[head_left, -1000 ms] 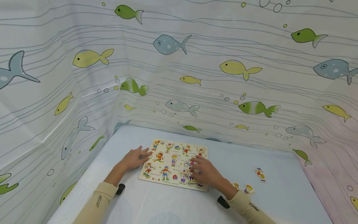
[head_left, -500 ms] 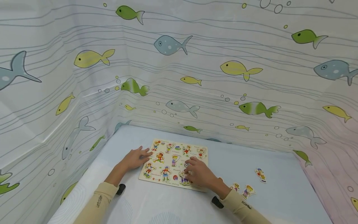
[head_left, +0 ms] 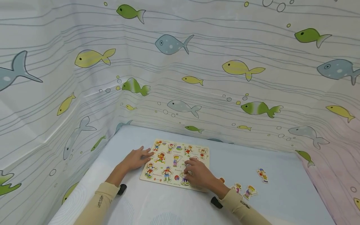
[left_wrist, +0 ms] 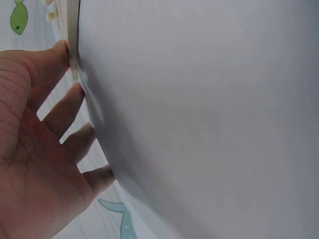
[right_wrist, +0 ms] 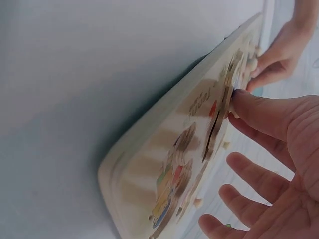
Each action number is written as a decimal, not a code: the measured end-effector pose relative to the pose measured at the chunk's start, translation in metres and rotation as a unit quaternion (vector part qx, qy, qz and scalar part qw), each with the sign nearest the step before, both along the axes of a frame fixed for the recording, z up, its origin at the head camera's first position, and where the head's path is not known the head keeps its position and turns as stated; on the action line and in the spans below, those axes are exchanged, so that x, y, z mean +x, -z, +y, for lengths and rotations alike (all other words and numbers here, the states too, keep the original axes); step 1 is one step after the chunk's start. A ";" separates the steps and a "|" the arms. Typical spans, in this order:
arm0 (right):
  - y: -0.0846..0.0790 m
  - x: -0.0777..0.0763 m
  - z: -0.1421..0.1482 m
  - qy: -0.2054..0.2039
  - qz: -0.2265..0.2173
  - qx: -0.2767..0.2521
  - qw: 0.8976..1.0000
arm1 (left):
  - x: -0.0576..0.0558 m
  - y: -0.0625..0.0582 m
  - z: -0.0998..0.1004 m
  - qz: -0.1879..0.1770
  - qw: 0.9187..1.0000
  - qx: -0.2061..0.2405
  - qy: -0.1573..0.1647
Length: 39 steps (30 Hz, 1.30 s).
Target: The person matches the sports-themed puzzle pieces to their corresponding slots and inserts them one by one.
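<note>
A wooden picture puzzle board [head_left: 168,163] with sports figures lies flat on the table. My left hand [head_left: 136,159] rests at its left edge, fingers spread; in the left wrist view the thumb [left_wrist: 52,62] touches the board's side and the other fingertips meet the tabletop. My right hand [head_left: 199,175] is over the board's lower right part. There its thumb and index finger pinch a puzzle piece [right_wrist: 218,124], a figure with purple clothing, down at the board's surface. The other right fingers [right_wrist: 256,177] are held apart from the board. The hand hides much of that corner.
Loose puzzle pieces lie right of the board: a blue-capped figure [head_left: 262,175], a figure with a stick [head_left: 249,192], and one in pink [head_left: 237,187] partly behind the right sleeve. Fish-patterned sheeting [head_left: 180,93] encloses the table's back and sides.
My right hand has moved a little left with the puzzle piece, onto the purple figure's place in the bottom row. More loose pieces show beside the right forearm. The left hand stays put.
</note>
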State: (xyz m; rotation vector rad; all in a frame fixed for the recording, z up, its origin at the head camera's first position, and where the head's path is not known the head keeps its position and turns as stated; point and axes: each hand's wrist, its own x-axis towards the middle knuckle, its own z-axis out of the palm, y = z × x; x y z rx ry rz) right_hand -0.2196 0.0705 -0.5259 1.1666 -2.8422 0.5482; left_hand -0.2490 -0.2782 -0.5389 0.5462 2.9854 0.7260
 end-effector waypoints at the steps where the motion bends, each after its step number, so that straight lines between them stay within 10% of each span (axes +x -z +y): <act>1: 0.000 0.000 0.000 0.000 -0.001 0.001 1.000 | 0.000 -0.001 0.000 -0.002 1.000 -0.001 -0.002; 39: 0.007 0.004 0.002 0.015 0.005 -0.022 1.000 | 0.002 -0.003 0.003 -0.004 1.000 0.002 -0.002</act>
